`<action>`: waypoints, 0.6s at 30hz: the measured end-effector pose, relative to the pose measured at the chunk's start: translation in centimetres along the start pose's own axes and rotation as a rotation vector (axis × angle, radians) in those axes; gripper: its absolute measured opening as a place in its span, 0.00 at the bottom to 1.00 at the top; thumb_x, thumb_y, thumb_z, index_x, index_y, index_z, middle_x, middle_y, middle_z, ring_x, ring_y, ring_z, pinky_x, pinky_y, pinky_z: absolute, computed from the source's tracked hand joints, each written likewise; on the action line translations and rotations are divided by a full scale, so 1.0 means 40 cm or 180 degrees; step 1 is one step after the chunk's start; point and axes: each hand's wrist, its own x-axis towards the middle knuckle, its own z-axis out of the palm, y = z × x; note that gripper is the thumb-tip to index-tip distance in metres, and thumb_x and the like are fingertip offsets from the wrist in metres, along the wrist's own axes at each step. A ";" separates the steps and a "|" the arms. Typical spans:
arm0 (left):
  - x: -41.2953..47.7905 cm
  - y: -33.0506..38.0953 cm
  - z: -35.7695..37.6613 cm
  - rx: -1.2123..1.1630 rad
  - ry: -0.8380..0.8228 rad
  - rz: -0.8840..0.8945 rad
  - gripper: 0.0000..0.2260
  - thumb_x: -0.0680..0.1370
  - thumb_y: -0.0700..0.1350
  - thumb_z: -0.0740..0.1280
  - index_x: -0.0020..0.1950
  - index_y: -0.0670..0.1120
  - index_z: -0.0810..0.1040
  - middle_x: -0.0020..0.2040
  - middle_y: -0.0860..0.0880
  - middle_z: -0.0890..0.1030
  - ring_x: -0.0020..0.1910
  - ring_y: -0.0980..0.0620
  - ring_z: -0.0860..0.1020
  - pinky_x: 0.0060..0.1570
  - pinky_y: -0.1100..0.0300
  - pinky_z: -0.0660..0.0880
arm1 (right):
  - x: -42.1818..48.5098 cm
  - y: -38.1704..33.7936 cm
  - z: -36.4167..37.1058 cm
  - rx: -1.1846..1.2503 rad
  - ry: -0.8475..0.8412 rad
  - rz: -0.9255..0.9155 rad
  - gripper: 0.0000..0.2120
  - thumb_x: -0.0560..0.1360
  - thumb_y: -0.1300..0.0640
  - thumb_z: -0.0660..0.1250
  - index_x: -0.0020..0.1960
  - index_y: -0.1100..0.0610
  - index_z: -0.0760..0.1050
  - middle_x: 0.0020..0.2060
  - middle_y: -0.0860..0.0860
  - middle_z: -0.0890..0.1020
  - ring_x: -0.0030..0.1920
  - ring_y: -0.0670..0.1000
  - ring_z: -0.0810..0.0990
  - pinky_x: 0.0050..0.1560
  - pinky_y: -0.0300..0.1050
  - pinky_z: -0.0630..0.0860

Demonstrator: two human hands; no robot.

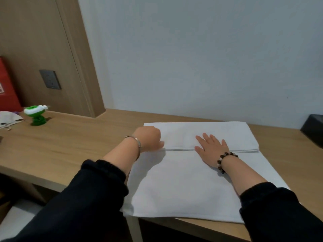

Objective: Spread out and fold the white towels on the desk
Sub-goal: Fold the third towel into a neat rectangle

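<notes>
On the light wooden tabletop (70, 140) lies the white rectangular cloth towel (183, 186), right of centre, its near edge reaching the tabletop's front edge. Its far portion is folded toward me into a thicker band (227, 135).

Hand state:
- My right hand (211, 149) lies flat, fingers straight and spread, pressing across the band's near edge. It grips nothing.
- My left hand (148, 138) sits at the band's left end with fingers curled under. I cannot tell whether they pinch the cloth.

Hazards, as I judge them:
- Uneven pull from the left hand would skew the band, so its edge stops running parallel to the towel's near edge.
- Lifting the right hand early could let the stacked layers slip apart.
- Dragging the towel nearer could send its front edge over the tabletop's edge.

Count:
- White towels: one that I can tell apart; the band's edge shows several layers.
- Hands: two.
- Green-and-white plastic gadget (35, 114): one, far left.
- Black box (312, 130): one, far right, partly out of view.
- Dark wall socket (50, 79): one.
</notes>
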 end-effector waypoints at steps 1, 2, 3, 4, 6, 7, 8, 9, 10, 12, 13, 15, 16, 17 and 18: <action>0.026 0.025 -0.003 -0.0064 0.0098 -0.0078 0.15 0.78 0.51 0.58 0.34 0.45 0.70 0.43 0.45 0.79 0.43 0.44 0.75 0.39 0.58 0.68 | 0.001 0.001 0.002 -0.0006 -0.0008 -0.0004 0.26 0.81 0.41 0.40 0.77 0.44 0.41 0.77 0.46 0.41 0.77 0.51 0.41 0.73 0.58 0.40; 0.052 0.052 -0.001 -0.0146 0.0240 -0.0132 0.14 0.79 0.51 0.57 0.39 0.44 0.74 0.49 0.44 0.78 0.50 0.44 0.75 0.43 0.56 0.68 | 0.000 0.001 0.003 -0.0009 -0.0010 -0.0005 0.26 0.81 0.41 0.40 0.77 0.44 0.41 0.77 0.46 0.41 0.77 0.51 0.41 0.73 0.58 0.40; 0.078 0.076 0.008 -0.0262 0.0346 -0.0172 0.14 0.80 0.50 0.55 0.48 0.44 0.78 0.55 0.44 0.77 0.56 0.44 0.72 0.48 0.54 0.69 | 0.000 -0.001 0.004 -0.0018 -0.0006 -0.0001 0.26 0.80 0.41 0.40 0.77 0.44 0.41 0.77 0.46 0.41 0.77 0.51 0.41 0.73 0.58 0.40; 0.100 0.097 0.023 -0.0412 0.0358 -0.0214 0.15 0.80 0.50 0.54 0.58 0.44 0.76 0.61 0.44 0.73 0.62 0.44 0.69 0.54 0.52 0.68 | -0.001 -0.002 0.003 -0.0030 -0.0004 0.0008 0.26 0.80 0.41 0.40 0.77 0.44 0.41 0.77 0.46 0.41 0.77 0.51 0.41 0.73 0.58 0.40; 0.127 0.126 0.064 -0.0681 0.0006 -0.0334 0.20 0.81 0.52 0.51 0.73 0.50 0.63 0.74 0.46 0.60 0.73 0.45 0.56 0.67 0.46 0.59 | -0.004 -0.004 0.002 -0.0021 -0.0031 0.0019 0.26 0.81 0.41 0.40 0.77 0.44 0.41 0.77 0.46 0.41 0.77 0.51 0.41 0.73 0.58 0.40; 0.133 0.132 0.087 -0.0717 -0.0228 -0.0356 0.23 0.81 0.55 0.48 0.76 0.52 0.55 0.77 0.48 0.52 0.76 0.46 0.49 0.71 0.43 0.52 | -0.007 -0.005 0.000 -0.0026 -0.0041 -0.0004 0.27 0.81 0.41 0.41 0.77 0.45 0.41 0.77 0.47 0.41 0.77 0.51 0.41 0.73 0.58 0.40; 0.136 0.133 0.109 -0.0712 -0.0367 -0.0355 0.25 0.81 0.57 0.46 0.77 0.54 0.50 0.78 0.50 0.47 0.76 0.46 0.44 0.72 0.41 0.46 | -0.009 -0.004 -0.007 -0.0038 -0.0070 -0.0039 0.27 0.81 0.41 0.41 0.77 0.45 0.42 0.77 0.47 0.41 0.77 0.51 0.41 0.73 0.57 0.41; 0.140 0.131 0.128 -0.0698 -0.0376 -0.0341 0.26 0.80 0.58 0.44 0.77 0.54 0.47 0.78 0.51 0.44 0.76 0.47 0.41 0.72 0.40 0.43 | -0.012 -0.003 -0.020 0.0002 -0.0149 -0.0053 0.27 0.81 0.42 0.42 0.78 0.47 0.43 0.77 0.48 0.42 0.77 0.52 0.42 0.73 0.57 0.43; 0.141 0.129 0.142 -0.0683 -0.0304 -0.0321 0.26 0.80 0.59 0.44 0.77 0.55 0.46 0.78 0.51 0.44 0.76 0.47 0.41 0.71 0.39 0.42 | -0.009 0.000 -0.039 0.0100 -0.0253 -0.0054 0.27 0.81 0.43 0.43 0.78 0.49 0.46 0.77 0.50 0.45 0.77 0.53 0.46 0.74 0.56 0.47; 0.142 0.128 0.153 -0.0643 -0.0149 -0.0327 0.26 0.79 0.59 0.44 0.77 0.55 0.46 0.78 0.51 0.45 0.76 0.47 0.42 0.70 0.38 0.42 | 0.009 0.000 -0.101 0.0435 -0.0459 0.0028 0.23 0.83 0.49 0.46 0.72 0.59 0.61 0.73 0.58 0.61 0.72 0.58 0.61 0.70 0.52 0.60; 0.143 0.130 0.154 -0.0620 -0.0116 -0.0341 0.27 0.79 0.59 0.43 0.77 0.55 0.46 0.78 0.51 0.45 0.76 0.47 0.42 0.70 0.38 0.42 | 0.029 -0.004 -0.133 0.0501 -0.0392 0.0064 0.19 0.83 0.52 0.48 0.64 0.62 0.69 0.68 0.60 0.69 0.66 0.58 0.69 0.64 0.49 0.66; 0.143 0.132 0.151 -0.0596 -0.0121 -0.0340 0.27 0.79 0.58 0.44 0.77 0.54 0.45 0.78 0.51 0.45 0.76 0.47 0.41 0.70 0.38 0.42 | 0.075 -0.019 -0.180 0.0414 0.0130 0.0040 0.14 0.82 0.56 0.50 0.50 0.61 0.71 0.62 0.61 0.74 0.60 0.59 0.72 0.56 0.47 0.69; 0.142 0.134 0.149 -0.0595 -0.0131 -0.0330 0.27 0.79 0.58 0.44 0.77 0.53 0.45 0.78 0.51 0.44 0.76 0.47 0.41 0.70 0.38 0.42 | 0.098 -0.028 -0.176 0.0451 0.0449 -0.0002 0.13 0.81 0.55 0.50 0.53 0.60 0.71 0.65 0.60 0.72 0.63 0.59 0.71 0.59 0.49 0.68; 0.139 0.134 0.148 -0.0600 -0.0134 -0.0326 0.27 0.80 0.58 0.44 0.78 0.52 0.45 0.78 0.51 0.44 0.76 0.47 0.41 0.71 0.38 0.42 | 0.114 -0.040 -0.159 0.0477 0.0580 -0.0087 0.16 0.81 0.53 0.50 0.63 0.58 0.69 0.70 0.58 0.67 0.68 0.58 0.66 0.65 0.52 0.65; 0.138 0.133 0.147 -0.0608 -0.0128 -0.0325 0.27 0.80 0.58 0.44 0.78 0.52 0.45 0.78 0.51 0.44 0.76 0.47 0.41 0.71 0.39 0.42 | 0.120 -0.056 -0.132 0.0429 0.0480 -0.0197 0.21 0.82 0.51 0.48 0.72 0.55 0.61 0.75 0.54 0.59 0.73 0.56 0.59 0.71 0.56 0.58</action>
